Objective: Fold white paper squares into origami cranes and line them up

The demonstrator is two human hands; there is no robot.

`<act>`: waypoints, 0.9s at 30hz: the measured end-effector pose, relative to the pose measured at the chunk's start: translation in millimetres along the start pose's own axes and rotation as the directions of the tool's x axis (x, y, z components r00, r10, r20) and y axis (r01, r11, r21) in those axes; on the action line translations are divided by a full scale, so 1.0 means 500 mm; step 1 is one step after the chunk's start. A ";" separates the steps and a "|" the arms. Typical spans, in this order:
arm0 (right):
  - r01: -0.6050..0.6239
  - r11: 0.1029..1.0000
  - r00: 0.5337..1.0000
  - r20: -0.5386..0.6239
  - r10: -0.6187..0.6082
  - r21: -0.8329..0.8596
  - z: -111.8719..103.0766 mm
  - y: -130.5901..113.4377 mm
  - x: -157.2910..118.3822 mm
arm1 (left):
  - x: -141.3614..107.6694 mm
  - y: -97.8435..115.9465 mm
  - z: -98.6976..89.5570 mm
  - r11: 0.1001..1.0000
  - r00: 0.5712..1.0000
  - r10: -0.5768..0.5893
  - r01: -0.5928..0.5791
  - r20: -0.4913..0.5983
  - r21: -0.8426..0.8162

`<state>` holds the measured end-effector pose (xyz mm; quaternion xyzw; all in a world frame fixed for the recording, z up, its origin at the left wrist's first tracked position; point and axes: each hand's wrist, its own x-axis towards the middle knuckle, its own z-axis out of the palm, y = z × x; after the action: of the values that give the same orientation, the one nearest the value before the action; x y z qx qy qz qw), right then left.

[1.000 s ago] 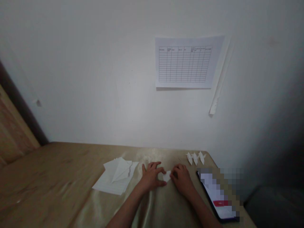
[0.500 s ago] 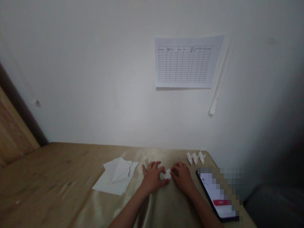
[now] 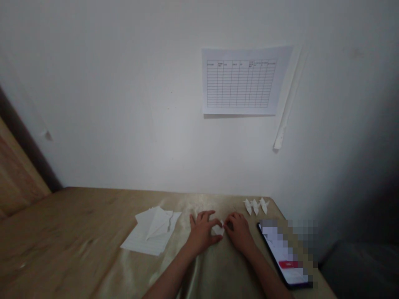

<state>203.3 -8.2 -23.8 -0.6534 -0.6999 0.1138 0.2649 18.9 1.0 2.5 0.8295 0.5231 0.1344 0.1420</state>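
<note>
A small folded piece of white paper lies on the cloth-covered table between my hands. My left hand reaches around it, index finger and thumb at its upper and lower edges, the other fingers spread outward. At the paper's right corner, the fingertips of my right hand are pinched together; the rest of that hand is curled. Further left, a stack of white paper sheets has a creased, folded sheet with a torn edge on top.
Three small folded paper figures stand side by side near the table's back right corner. A phone with a lit screen lies beside my right forearm. Behind the table rises a white wall, with a printed chart fixed to it.
My left index finger has moved right over the small paper, toward its right corner. My right hand stays at that corner. The view has shifted slightly.
</note>
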 end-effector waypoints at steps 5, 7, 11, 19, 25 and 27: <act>0.025 0.999 1.000 0.005 -0.025 0.041 -0.001 0.009 -0.001 | -0.006 0.000 -0.007 1.000 1.000 -0.013 0.013 0.023 -0.011; 0.048 0.996 0.999 0.003 -0.048 0.081 -0.006 0.011 -0.004 | -0.007 -0.002 -0.007 1.000 1.000 -0.017 0.017 0.024 -0.020; 0.081 0.987 0.997 -0.009 -0.080 0.140 -0.016 0.010 -0.014 | -0.008 -0.006 -0.003 0.999 1.000 -0.019 0.020 0.010 -0.034; 0.071 0.987 0.997 0.006 -0.073 0.147 -0.018 0.007 -0.016 | -0.007 -0.007 0.001 0.998 0.999 -0.032 0.031 -0.003 -0.046; 0.070 0.989 0.998 -0.017 -0.068 0.129 -0.014 0.011 -0.010 | -0.007 -0.008 0.002 0.999 0.999 -0.035 0.035 0.016 -0.027; 0.070 0.992 0.997 -0.019 -0.068 0.106 -0.011 0.013 -0.008 | -0.007 -0.009 0.003 0.999 0.999 -0.033 0.034 0.010 -0.023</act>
<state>211.8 -12.2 -23.3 -0.6145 -0.7131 0.1369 0.3084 14.3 -0.2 -1.1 0.8195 0.5347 0.1340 0.1563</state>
